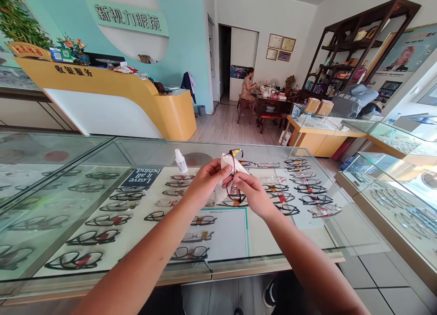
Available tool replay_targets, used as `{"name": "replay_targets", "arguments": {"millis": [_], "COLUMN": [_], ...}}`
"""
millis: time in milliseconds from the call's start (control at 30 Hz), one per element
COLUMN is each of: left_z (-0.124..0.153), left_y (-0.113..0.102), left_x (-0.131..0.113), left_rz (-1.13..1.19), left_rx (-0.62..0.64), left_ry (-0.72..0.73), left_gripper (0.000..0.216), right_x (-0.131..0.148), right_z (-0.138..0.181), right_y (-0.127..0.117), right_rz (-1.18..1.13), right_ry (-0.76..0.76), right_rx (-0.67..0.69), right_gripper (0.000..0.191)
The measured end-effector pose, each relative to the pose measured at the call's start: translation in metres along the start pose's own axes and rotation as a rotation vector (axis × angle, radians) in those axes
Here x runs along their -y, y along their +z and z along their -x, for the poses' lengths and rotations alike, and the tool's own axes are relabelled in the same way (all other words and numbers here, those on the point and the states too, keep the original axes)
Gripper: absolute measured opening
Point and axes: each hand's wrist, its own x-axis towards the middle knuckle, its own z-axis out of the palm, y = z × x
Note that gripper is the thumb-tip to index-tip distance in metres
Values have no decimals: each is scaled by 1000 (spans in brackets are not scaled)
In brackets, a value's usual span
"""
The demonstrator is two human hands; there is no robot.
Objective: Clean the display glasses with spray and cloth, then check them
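Note:
A pair of dark-rimmed eyeglasses (235,197) is held up on end above the glass counter, one lens low and a temple sticking out at the top. My left hand (212,175) is closed on a white cloth (220,195), which is folded against the upper part of the glasses. With thumb and fingers, my right hand (251,187) pinches the glasses near their middle. The upper lens is hidden by the cloth and fingers. Left of my hands, a small white bottle (180,161) stands upright on the glass.
Beneath the glass of the display counter (211,268) lie several rows of eyeglasses (107,207) and a dark printed card (140,177). More glass cases (396,187) stand to the right. A yellow-and-white service desk (175,117) is across the floor. At the back a person (248,89) sits by a table.

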Motion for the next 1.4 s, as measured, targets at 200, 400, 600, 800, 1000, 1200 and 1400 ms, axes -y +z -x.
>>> {"name": "replay_targets", "arguments": {"millis": [200, 400, 600, 800, 1000, 1200, 1400], "left_z": [0, 0, 1, -1, -4, -5, -3], "left_y": [0, -3, -4, -7, -20, -29, -24], "left_x": [-1, -6, -7, -7, -11, -18, -15], "left_rz": [3, -7, -32, -112, -141, -158, -109], "left_rx": [108, 160, 146, 38, 124, 112, 173], "left_ry": [51, 37, 39, 67, 30, -13, -45], "left_gripper": [47, 43, 42, 48, 46, 44, 48], "right_x": [-1, -9, -6, 4, 9, 11, 11], "right_z": [0, -1, -1, 2, 2, 2, 3], "right_y": [-1, -2, -3, -1, -7, -13, -12], "right_rz": [-29, -110, -118, -81, -70, -15, -44], "right_ry": [1, 52, 66, 116, 144, 107, 108], "right_rx": [24, 58, 90, 112, 109, 53, 37], "right_gripper": [46, 43, 45, 49, 43, 41, 40]}}
